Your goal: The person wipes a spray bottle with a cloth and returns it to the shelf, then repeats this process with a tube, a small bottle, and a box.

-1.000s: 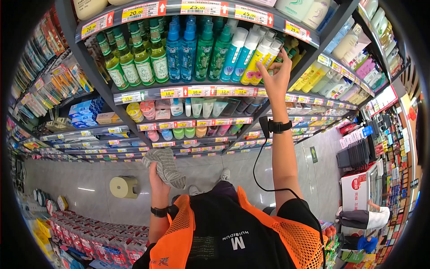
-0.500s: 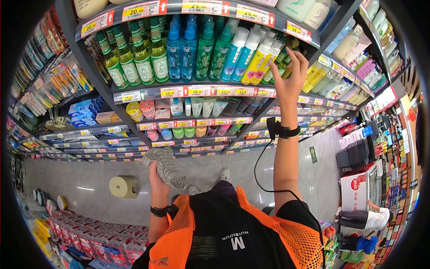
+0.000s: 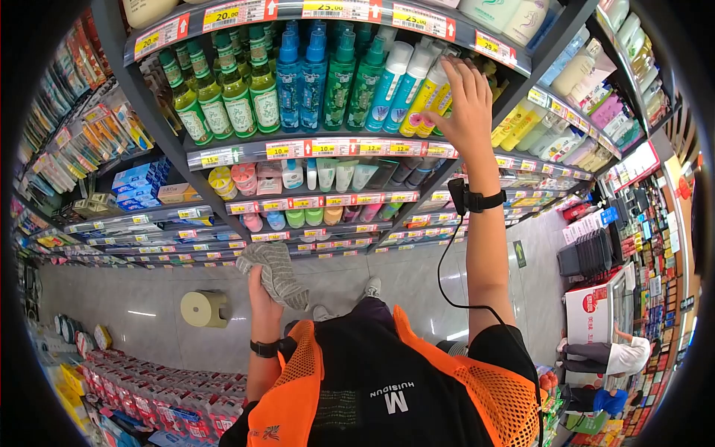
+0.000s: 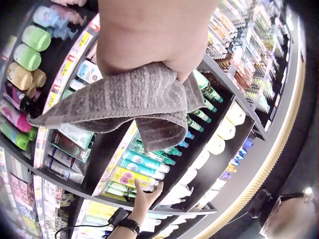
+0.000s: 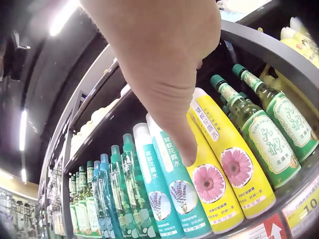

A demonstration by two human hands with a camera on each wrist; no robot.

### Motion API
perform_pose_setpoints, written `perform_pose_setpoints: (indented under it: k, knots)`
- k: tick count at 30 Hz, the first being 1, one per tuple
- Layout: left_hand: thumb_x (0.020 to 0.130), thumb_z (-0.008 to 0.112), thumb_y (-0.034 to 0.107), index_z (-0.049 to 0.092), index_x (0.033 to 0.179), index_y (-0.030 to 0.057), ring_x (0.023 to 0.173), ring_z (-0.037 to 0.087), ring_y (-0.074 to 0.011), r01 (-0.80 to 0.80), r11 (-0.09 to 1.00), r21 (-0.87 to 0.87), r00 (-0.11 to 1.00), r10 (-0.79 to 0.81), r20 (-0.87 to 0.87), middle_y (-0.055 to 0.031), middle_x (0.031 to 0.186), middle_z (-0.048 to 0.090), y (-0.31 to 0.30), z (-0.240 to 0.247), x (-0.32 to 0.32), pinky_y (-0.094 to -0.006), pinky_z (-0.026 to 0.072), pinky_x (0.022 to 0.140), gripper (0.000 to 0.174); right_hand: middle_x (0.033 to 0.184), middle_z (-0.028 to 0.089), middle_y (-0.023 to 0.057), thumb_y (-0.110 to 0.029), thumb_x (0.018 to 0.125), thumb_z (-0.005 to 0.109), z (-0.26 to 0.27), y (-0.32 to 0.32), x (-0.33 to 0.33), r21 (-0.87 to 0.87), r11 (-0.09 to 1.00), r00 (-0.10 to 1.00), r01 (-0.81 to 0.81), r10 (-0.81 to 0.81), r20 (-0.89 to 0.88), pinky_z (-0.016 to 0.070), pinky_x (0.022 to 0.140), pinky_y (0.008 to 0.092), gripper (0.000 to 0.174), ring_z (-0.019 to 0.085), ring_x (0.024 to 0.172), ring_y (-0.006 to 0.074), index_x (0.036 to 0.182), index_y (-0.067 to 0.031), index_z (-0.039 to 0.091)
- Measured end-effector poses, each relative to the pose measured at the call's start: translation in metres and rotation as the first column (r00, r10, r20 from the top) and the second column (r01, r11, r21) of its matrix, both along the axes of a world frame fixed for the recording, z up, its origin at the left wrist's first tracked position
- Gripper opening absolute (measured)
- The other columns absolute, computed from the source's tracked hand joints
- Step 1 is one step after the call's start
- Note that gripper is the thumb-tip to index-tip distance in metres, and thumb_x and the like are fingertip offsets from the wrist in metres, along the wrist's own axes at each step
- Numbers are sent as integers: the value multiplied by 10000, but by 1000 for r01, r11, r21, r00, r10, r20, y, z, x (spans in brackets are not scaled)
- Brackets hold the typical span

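Note:
My left hand (image 3: 261, 296) grips a grey striped cloth (image 3: 284, 279), which hangs down in folds in the left wrist view. Up at the shelf, my right hand (image 3: 469, 112) reaches over two yellow spray bottles (image 5: 239, 167) with pink flower labels. Its fingers stretch over the bottle tops, and the thumb (image 5: 188, 153) lies along the front of the left yellow one. Teal bottles (image 5: 182, 196) with lavender pictures stand directly left of them. To the right are green glass bottles (image 5: 269, 142) with green caps. The fingertips are hidden behind the hand in the right wrist view.
Green spray bottles (image 3: 340, 86) and blue ones (image 3: 289, 86) fill the row farther left. A price-tag rail (image 3: 328, 150) edges the shelf, with another shelf edge (image 3: 335, 13) above. A beige stool (image 3: 203, 308) stands on the floor. A black cable (image 3: 441, 279) runs along my right arm.
My right hand first drew back to the right from the yellow bottles, then came back over them with fingers stretched out. The left hand still holds the cloth in the same place.

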State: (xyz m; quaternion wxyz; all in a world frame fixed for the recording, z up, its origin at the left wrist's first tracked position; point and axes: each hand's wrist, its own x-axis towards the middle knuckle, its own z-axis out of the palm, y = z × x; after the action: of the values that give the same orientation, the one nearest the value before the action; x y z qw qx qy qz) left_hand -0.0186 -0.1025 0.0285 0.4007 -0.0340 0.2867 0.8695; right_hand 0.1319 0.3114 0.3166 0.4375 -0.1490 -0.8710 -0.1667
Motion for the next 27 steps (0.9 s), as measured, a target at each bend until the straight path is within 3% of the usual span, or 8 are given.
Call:
perform_pose_setpoints:
  k: [8, 11, 17, 23, 27]
  knots:
    - [1065, 481, 311, 533, 1435, 78, 1164, 651, -252, 32, 999, 8, 998, -32, -49, -97, 1345, 644, -6, -12, -1, -406, 553, 962, 440, 1478, 483, 86, -225, 561, 958, -4, 0, -2, 35, 998, 999, 46, -47, 21, 324, 1196, 590, 1056, 416, 1416, 390, 1512, -249, 499]
    - [1047, 494, 237, 570, 1338, 57, 1039, 701, -248, -38, 999, -14, 999, 38, 1, -104, 1228, 682, 1, 10, 5, -407, 600, 856, 351, 1479, 475, 79, -212, 560, 959, -7, 2, -4, 34, 999, 999, 43, -43, 8, 322, 1196, 597, 1052, 411, 1420, 394, 1508, -255, 505]
    - [1048, 493, 234, 571, 1336, 56, 1038, 702, -245, -23, 1000, -6, 1000, 23, -4, -102, 1228, 682, 1, 8, 6, -403, 601, 852, 347, 1466, 484, 72, -199, 586, 946, -7, 6, -6, 37, 998, 999, 44, -44, 3, 322, 1198, 604, 1030, 410, 1416, 388, 1512, -284, 503]
    - [1039, 514, 242, 560, 1358, 53, 1054, 696, -253, -35, 999, -18, 999, 36, 11, -112, 1244, 678, 0, -1, 4, -403, 599, 863, 374, 1463, 487, 68, -205, 595, 942, -6, 1, -8, 35, 997, 997, 72, -71, -3, 311, 1200, 623, 1056, 408, 1415, 388, 1538, -297, 477]
    - [1058, 483, 322, 532, 1441, 75, 1159, 655, -271, 8, 1000, 0, 999, -8, -38, -113, 1355, 642, -5, -15, -1, -424, 557, 955, 458, 1503, 467, 80, -257, 583, 964, -8, 2, -7, 36, 995, 996, 92, -92, 2, 297, 1207, 618, 1104, 400, 1426, 410, 1560, -251, 451]
